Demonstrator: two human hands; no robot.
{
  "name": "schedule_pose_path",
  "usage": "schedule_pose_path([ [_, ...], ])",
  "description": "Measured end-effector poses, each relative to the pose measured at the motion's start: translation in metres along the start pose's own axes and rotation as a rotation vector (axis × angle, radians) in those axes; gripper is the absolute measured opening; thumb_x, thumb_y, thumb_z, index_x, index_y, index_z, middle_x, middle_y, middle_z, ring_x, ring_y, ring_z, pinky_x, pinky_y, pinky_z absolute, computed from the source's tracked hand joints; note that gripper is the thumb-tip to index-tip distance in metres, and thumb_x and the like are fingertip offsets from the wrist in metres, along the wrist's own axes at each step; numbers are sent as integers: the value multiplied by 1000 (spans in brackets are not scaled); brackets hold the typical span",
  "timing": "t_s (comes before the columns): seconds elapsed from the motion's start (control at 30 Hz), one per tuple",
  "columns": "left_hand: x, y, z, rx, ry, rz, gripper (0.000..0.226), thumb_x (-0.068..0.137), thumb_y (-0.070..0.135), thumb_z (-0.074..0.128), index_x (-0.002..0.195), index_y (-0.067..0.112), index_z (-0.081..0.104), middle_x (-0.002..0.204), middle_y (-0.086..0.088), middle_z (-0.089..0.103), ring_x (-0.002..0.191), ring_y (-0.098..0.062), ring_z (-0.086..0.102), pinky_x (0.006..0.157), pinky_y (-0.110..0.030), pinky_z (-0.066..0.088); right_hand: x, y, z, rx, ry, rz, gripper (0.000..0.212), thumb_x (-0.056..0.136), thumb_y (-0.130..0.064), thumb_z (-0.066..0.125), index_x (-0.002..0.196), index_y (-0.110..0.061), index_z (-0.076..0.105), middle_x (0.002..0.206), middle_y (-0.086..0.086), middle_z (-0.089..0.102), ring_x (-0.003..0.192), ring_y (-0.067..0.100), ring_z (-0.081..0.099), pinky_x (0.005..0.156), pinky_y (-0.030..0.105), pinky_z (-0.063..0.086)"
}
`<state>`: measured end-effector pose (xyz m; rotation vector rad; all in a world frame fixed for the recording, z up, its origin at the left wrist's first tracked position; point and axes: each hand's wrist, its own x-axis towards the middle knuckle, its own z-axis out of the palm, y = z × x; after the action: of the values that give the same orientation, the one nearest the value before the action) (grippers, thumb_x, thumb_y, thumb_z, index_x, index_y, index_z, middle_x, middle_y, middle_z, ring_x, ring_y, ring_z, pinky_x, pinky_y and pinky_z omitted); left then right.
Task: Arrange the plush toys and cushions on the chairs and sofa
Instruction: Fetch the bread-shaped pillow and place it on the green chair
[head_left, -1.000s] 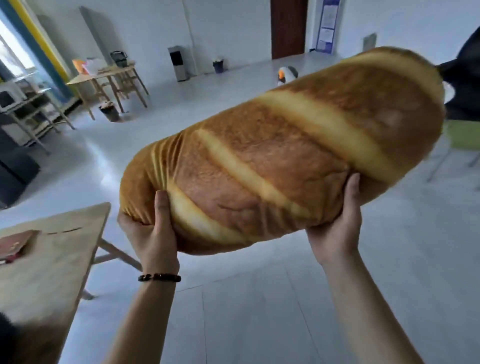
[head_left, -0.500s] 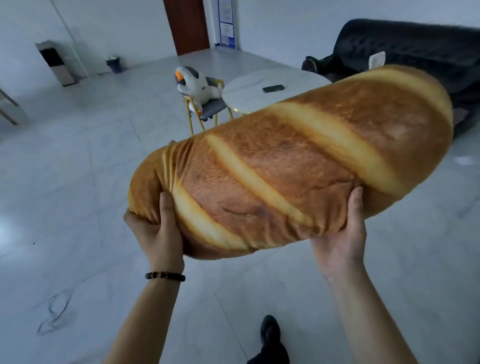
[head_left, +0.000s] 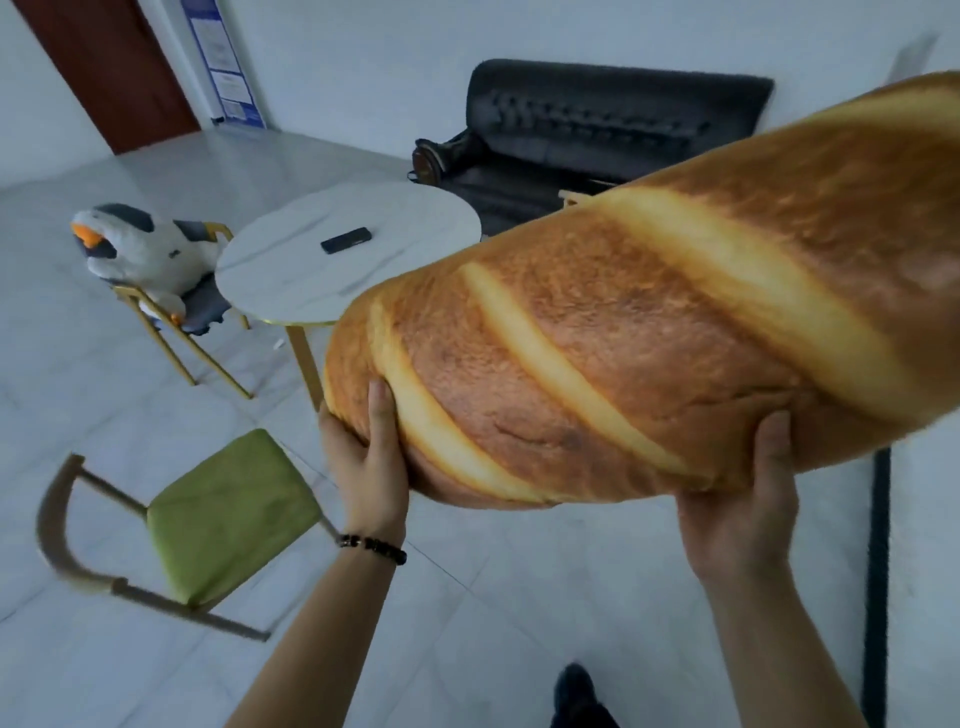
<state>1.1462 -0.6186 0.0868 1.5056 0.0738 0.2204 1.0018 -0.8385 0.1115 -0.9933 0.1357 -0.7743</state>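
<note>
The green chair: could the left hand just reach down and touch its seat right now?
Probably not at once. The left hand is shut on the bread cushion, sharing its weight with the right hand. The green chair sits lower left, nothing blocking it.

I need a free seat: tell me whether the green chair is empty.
Empty: the green chair shows a bare seat, while both hands hold the bread cushion above the floor.

The bread cushion is matt printed cloth. The table top looks like smooth marble; the sofa like dark tufted leather; the chair seat is green cloth.
</note>
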Motion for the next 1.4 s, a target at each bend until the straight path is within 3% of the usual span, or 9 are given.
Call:
schedule_pose_path([
  [0.13,71,-34,102,223,-156,-93,114,70,91,41,157,19,25,161,-6,27,147,-23,30,122,-50,26,109,39,-36,13,189,-42,47,106,-42,35,152,-32,36,156,-4,50,143,24,49,119,53,35],
  [0.27,135,-37,190,506,-299,111,103,78,84,31,161,28,6,169,2,-1,156,-18,2,125,-49,5,231,59,-46,-61,371,30,84,84,-64,69,155,-28,39,147,-9,59,131,15,61,108,40,51],
  [0.53,282,-35,337,605,-594,361,80,75,92,35,146,65,7,163,20,20,148,2,21,121,-30,19,446,98,-13,-224,382,77,68,62,-62,84,120,-32,68,123,-13,73,111,6,71,96,38,59],
  [0.6,319,-62,370,522,-522,320,76,80,87,36,149,57,23,154,15,39,128,13,43,107,-15,35,495,123,-6,-261,314,85,84,59,-62,84,132,-27,64,127,-12,72,113,4,69,95,32,59],
  [0.7,359,-94,411,463,-413,319,62,96,68,36,135,27,60,130,9,66,114,-7,63,92,-29,52,549,154,2,-288,221,87,80,58,-63,84,129,-32,62,123,-20,72,112,0,68,97,27,57],
  [0.87,476,-120,513,242,-242,138,39,104,43,40,67,34,47,56,20,50,54,2,44,55,-29,34,686,211,19,-368,133,137,92,69,-79,70,143,-26,54,141,-8,63,131,14,59,108,40,50],
  [1.03,575,-129,598,98,-237,-92,57,107,40,42,73,-5,47,66,-4,44,63,-11,43,63,-32,37,799,246,5,-572,42,206,82,79,-74,60,151,-41,36,133,-42,46,121,-25,46,96,7,40],
  [1.17,624,-164,657,91,-258,-231,62,102,53,44,72,-1,50,73,-4,47,70,-17,45,68,-35,39,855,291,-35,-702,-109,466,102,67,-74,68,155,-51,20,155,-29,28,138,-5,31,110,25,33],
  [1.4,669,-233,764,197,-212,-555,43,101,50,48,84,19,73,82,8,74,76,-3,69,61,-17,52,961,377,-110,-664,-107,716,118,59,-51,92,154,-52,23,144,-22,49,122,-2,54,87,21,50],
])
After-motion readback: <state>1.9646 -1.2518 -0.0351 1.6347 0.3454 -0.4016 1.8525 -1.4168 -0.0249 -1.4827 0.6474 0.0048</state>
